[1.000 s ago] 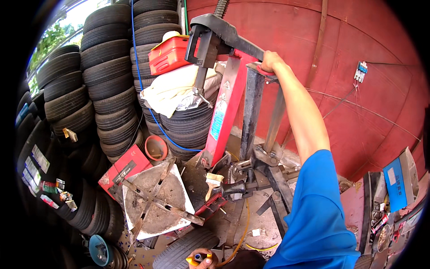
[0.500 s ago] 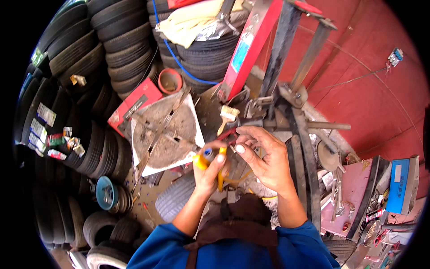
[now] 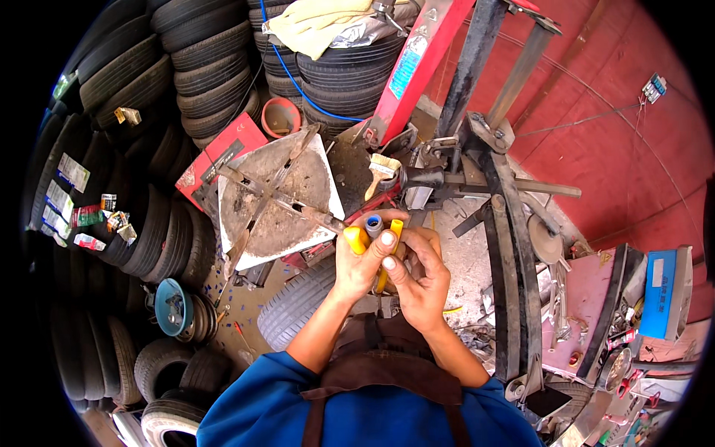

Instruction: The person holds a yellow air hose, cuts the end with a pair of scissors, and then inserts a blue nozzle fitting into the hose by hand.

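My left hand (image 3: 354,273) is closed around a short grey cylinder (image 3: 374,226) with a blue centre in its end. A rounded yellow piece (image 3: 355,240) juts out beside it, in the same grip. My right hand (image 3: 422,287) is drawn up against the left, its thumb and fingers closed on a slim yellow tube-like piece (image 3: 396,229) that runs down between the two thumbs. Whether the yellow parts belong to one tool I cannot tell; fingers hide their middle. Just beyond the hands a paintbrush (image 3: 381,173) with pale bristles rests by the machine.
A tyre changer's turntable (image 3: 246,216) lies ahead left, with its red post (image 3: 402,78) and a black metal arm (image 3: 506,276) at right. Stacked tyres (image 3: 208,71) line the left. A red bucket (image 3: 281,118), a blue bowl (image 3: 173,307) and a blue box (image 3: 661,294) stand around.
My right hand has moved left and met the left hand, closing on the slim yellow piece. The left hand has shifted slightly right with the grey cylinder.
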Tool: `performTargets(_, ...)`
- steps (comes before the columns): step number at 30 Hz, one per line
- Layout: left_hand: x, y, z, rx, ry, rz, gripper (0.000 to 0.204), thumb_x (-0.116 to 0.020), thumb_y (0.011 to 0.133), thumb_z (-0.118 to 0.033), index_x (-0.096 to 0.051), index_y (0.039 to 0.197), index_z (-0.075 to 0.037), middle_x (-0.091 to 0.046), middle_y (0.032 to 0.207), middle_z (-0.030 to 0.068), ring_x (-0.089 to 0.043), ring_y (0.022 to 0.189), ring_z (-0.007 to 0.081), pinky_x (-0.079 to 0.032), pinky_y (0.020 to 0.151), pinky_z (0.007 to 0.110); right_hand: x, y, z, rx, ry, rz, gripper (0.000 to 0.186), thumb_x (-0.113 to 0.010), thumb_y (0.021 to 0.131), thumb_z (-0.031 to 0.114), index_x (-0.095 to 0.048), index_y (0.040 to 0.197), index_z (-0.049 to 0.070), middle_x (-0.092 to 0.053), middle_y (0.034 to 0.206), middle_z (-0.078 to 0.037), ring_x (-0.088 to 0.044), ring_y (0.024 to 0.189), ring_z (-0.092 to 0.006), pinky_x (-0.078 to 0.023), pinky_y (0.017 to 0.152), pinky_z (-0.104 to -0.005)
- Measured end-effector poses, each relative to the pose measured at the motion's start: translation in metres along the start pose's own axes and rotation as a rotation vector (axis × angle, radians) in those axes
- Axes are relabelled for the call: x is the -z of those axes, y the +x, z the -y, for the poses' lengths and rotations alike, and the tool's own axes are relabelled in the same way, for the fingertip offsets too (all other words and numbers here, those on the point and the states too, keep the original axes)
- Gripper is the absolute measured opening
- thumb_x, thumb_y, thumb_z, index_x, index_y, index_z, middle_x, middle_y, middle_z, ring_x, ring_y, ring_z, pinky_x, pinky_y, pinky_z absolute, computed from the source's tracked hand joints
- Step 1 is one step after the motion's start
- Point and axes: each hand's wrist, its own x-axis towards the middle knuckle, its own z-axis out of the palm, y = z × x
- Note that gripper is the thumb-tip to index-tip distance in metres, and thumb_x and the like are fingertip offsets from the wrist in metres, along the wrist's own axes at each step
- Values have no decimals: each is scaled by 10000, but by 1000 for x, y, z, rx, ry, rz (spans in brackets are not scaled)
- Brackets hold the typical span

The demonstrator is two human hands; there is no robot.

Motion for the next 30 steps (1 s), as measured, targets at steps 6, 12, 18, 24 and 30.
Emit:
performTargets(6, 2, -7, -19, -36, 212, 112, 526, -690, 915, -432, -642, 1152, 35, -679, 863, 51, -600, 797, 116, -486, 768, 268, 4, -10, 13, 49, 149, -81, 278, -674, 934, 88, -597, 1173, -29, -520, 1181, -112, -528, 1067, -171, -434, 908, -294)
performTargets(12, 18, 0, -27, 40, 356, 304, 555, -689, 902, -469, -611, 1191, -2, -682, 879, 51, -624, 810, 132, -501, 748, 292, 46, 6, 78, -39, 471, 60, 301, -509, 1041, 217, -532, 1199, -38, -556, 729, -54, -498, 600, -98, -435, 560, -238)
performTargets(18, 12, -5, -53, -326, 492, 458, 460, -742, 883, -320, -602, 1205, -23, -686, 1103, 125, -689, 907, 234, -529, 809, 316, 56, 20, 148, 78, -367, 328, 253, -629, 959, 106, -655, 1146, -62, -670, 830, -122, -625, 639, -156, -485, 581, -276)
performTargets(24, 5, -8, -69, -470, 437, 578, 306, -764, 813, -83, -663, 1084, 16, -723, 974, 130, -714, 809, 232, -560, 720, 319, 63, 21, 172, 231, -862, 526, 355, -740, 823, 65, -676, 1169, 18, -562, 717, -90, -584, 559, -226, -457, 484, -327)
performTargets(30, 3, -11, -71, -472, 471, 607, 309, -761, 795, -63, -663, 1078, 15, -716, 933, 125, -697, 717, 218, -549, 621, 308, 69, 24, 170, 387, -1045, 560, 364, -771, 755, 79, -677, 1102, 26, -478, 671, -48, -523, 513, -197, -409, 435, -343)
